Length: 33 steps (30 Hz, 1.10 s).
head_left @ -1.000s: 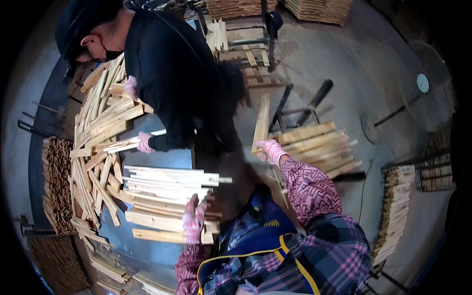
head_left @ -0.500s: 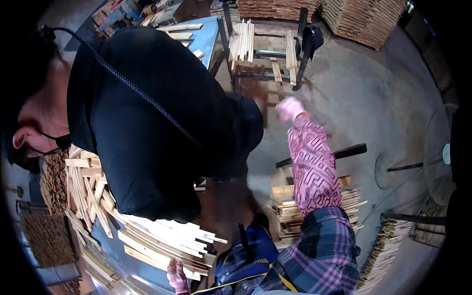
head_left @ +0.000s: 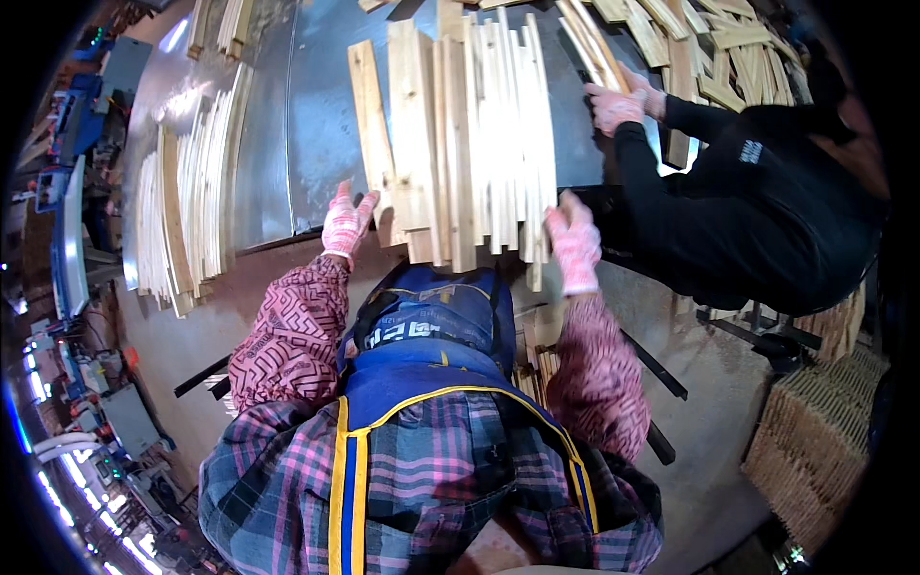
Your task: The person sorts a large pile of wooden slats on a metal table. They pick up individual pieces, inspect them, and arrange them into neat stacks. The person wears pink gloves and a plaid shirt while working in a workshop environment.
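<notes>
A batch of pale wooden strips (head_left: 455,144) lies side by side on the metal table, their near ends uneven and jutting over its front edge. At the batch's left side is my left hand (head_left: 347,225) in a pink-and-white glove, fingers apart, close to the outermost strip. My right hand (head_left: 575,247), gloved alike, is at the batch's right side by the near end of a longer strip (head_left: 534,259). Its fingers are stretched out, some seeming to touch the strips. Neither hand is closed round anything.
Another row of strips (head_left: 196,182) lies on the metal table (head_left: 316,86) at left. At right, a co-worker in black (head_left: 747,201) holds strips with gloved hands (head_left: 623,101), near a jumbled wood pile (head_left: 743,57). Dark metal bars (head_left: 656,364) stick out behind my right arm.
My view has swung from the floor, stacks and rack round to the table. My right hand has come from its outstretched reach to the strips' right side; my left hand is now at their left.
</notes>
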Tool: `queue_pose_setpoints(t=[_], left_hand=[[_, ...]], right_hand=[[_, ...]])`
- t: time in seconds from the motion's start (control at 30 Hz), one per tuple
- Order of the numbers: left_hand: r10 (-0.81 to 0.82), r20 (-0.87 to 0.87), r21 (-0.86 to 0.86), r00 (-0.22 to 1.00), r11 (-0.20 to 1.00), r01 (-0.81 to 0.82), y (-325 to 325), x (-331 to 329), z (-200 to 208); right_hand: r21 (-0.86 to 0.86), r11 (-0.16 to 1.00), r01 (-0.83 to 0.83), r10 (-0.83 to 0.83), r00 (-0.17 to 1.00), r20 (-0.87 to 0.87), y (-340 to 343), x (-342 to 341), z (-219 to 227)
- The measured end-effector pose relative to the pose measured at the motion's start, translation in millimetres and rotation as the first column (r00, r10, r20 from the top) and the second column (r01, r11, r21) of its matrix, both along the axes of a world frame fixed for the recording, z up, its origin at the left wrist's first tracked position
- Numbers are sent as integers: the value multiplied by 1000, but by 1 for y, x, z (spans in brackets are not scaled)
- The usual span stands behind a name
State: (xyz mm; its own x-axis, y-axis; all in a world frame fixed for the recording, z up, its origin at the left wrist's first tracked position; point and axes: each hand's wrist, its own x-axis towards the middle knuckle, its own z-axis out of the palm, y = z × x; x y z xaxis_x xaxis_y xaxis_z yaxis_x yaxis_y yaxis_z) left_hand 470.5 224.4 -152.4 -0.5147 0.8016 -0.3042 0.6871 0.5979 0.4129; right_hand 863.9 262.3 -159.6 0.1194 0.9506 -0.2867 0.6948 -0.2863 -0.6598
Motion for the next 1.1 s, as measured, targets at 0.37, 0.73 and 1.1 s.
queue_pose_setpoints(t=[0.37,0.73,1.1], left_hand=[[-163,273,169,948,978,119,-3,-86,-112],[-20,726,-220,687,941,259,-9,-210,-93],[193,978,-208,-79,866,-455,-155,-142,-56]], right_hand=[[-54,994,96,-74,944,323,29,-116,-94],[-369,928,56,-49,998,30,-21,-191,-103],[-266,961,-77,170,922,349,14,-235,-106]])
